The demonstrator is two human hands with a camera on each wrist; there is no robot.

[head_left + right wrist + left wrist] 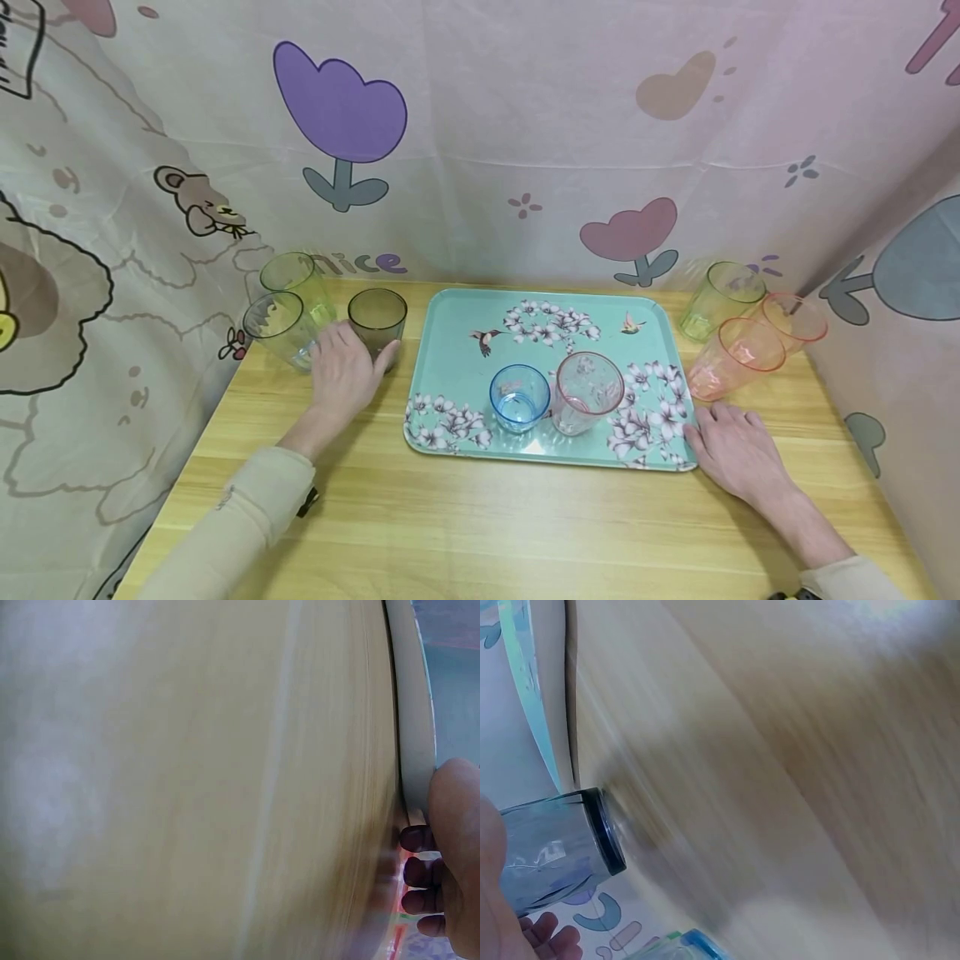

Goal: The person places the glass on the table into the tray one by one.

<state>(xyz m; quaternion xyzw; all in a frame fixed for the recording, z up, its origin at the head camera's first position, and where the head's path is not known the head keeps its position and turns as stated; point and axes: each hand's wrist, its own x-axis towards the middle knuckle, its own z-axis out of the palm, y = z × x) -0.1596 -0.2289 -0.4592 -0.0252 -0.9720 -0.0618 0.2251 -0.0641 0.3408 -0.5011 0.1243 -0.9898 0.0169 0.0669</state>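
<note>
My left hand (343, 371) is at a dark grey tumbler (378, 321), its thumb stretched across the front and its fingers along the left side. In the left wrist view, that tumbler (555, 851) stands between thumb and fingertips (555, 937). Close to its left are two yellowish-green tumblers, one in front (277, 329), one behind (300, 287). Lying relaxed, my right hand (738, 450) rests beside the lower right corner of a turquoise flowered tray (457, 350), thumb at the rim. The right wrist view shows loosely bent fingers (422, 871). On the tray stand a short blue-rimmed glass (519, 404) and a taller red-rimmed glass (588, 392).
Right of the tray are two pinkish-orange tumblers, one in front (738, 358), one behind (798, 321), with a yellow-green tumbler (720, 300) behind them. Everything is on a wooden table (480, 533). Printed curtains (487, 100) hang close behind and on both sides.
</note>
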